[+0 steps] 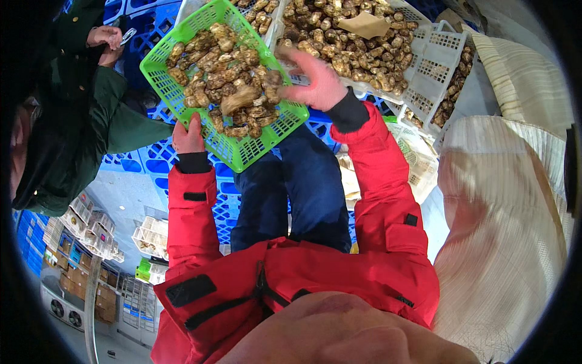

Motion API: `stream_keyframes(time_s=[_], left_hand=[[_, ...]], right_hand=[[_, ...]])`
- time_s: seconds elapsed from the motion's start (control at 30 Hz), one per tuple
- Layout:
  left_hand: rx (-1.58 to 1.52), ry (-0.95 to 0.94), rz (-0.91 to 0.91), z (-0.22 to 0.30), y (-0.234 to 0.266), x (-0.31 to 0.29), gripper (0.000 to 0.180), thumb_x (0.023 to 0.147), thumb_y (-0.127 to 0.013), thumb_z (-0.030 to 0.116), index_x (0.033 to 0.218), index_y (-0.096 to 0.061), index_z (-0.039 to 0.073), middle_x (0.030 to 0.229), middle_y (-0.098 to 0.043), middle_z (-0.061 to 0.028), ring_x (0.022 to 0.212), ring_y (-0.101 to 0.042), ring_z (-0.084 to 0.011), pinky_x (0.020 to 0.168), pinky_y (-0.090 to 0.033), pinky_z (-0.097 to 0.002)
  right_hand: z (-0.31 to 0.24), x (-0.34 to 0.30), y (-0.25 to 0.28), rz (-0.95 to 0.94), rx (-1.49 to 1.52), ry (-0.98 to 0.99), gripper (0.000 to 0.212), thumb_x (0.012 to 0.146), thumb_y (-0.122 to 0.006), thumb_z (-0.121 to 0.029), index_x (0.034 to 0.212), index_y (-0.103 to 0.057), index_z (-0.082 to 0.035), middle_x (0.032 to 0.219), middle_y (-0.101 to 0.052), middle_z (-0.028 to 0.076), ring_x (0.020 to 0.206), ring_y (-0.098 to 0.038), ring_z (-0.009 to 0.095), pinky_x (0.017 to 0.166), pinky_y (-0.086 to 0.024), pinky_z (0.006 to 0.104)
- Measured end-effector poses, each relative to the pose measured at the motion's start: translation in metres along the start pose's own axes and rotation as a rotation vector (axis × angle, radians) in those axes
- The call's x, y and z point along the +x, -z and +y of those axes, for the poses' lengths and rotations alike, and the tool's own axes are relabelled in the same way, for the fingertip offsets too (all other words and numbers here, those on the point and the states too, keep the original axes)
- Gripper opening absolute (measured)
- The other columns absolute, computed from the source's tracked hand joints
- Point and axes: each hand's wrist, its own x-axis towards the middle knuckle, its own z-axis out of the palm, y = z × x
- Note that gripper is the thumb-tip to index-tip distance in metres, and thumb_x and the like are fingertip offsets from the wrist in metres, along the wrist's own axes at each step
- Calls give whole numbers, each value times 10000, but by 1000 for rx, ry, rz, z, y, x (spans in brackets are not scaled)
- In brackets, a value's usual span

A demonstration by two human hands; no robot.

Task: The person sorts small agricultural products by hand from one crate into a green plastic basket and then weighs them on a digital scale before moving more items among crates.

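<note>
A green plastic basket (244, 151) of brown and cream mushrooms (227, 73) is tilted in front of me, above my knees. My left hand (189, 136), in a pink glove, is closed on its near left rim, thumb on top. At the right rim is my right hand (318, 80), also gloved in pink. Its thumb and fingers reach around a mushroom (274, 77) at the basket's edge; the fingertips are slightly blurred. One longer, paler mushroom (240, 100) lies on top of the heap.
White crates (417, 76) hold many more mushrooms beyond my right hand, with a piece of brown cardboard (365, 25) on them. Blue plastic pallets (148, 151) lie below. To the left stands a person in a dark green coat (91, 127); pale woven sacks (497, 230) rise at right.
</note>
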Motion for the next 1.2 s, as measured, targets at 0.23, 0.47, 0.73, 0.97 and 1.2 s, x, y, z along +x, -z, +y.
stream_keyframes(time_s=[0.23, 0.47, 0.73, 0.97, 1.2], left_hand=[[-73, 13, 5, -20, 3, 7, 147, 771, -511, 78, 884, -549, -10, 746, -534, 5, 615, -458, -60, 550, -373, -194], [-84, 33, 74, -17, 4, -6, 131, 775, -501, 82, 860, -547, -7, 730, -534, 1, 614, -457, -60, 546, -372, -201], [-148, 116, 110, -4, -2, -7, 112, 777, -500, 94, 840, -540, 11, 686, -522, 15, 578, -449, -54, 497, -352, -208], [-247, 75, 157, -8, 4, -19, 121, 770, -511, 123, 816, -539, 14, 653, -509, 16, 565, -443, -56, 495, -354, -216], [-217, 38, 153, 19, 18, -49, 146, 760, -517, 162, 780, -547, 20, 611, -511, 13, 524, -447, -73, 465, -349, -242]], right_hand=[[134, 114, 73, 627, -1019, -431, 437, 738, -523, -195, 1141, -394, -85, 954, -542, 116, 776, -544, 190, 653, -442, 295], [177, 123, 81, 770, -865, -179, 497, 677, -564, -259, 1135, -436, -114, 998, -538, 151, 904, -525, 286, 778, -420, 355], [188, 155, 71, 458, -1162, -175, 364, 705, -565, -276, 1054, -510, -188, 949, -581, 55, 853, -554, 227, 705, -448, 337], [121, 88, 62, 647, 185, -215, 427, 695, -639, -250, 965, -519, 58, 808, -573, 89, 707, -510, 157, 640, -411, 262], [-47, -21, -26, 85, -16, -108, 370, 726, -557, -169, 1057, -502, -12, 937, -565, 112, 870, -524, 163, 760, -396, 257]])
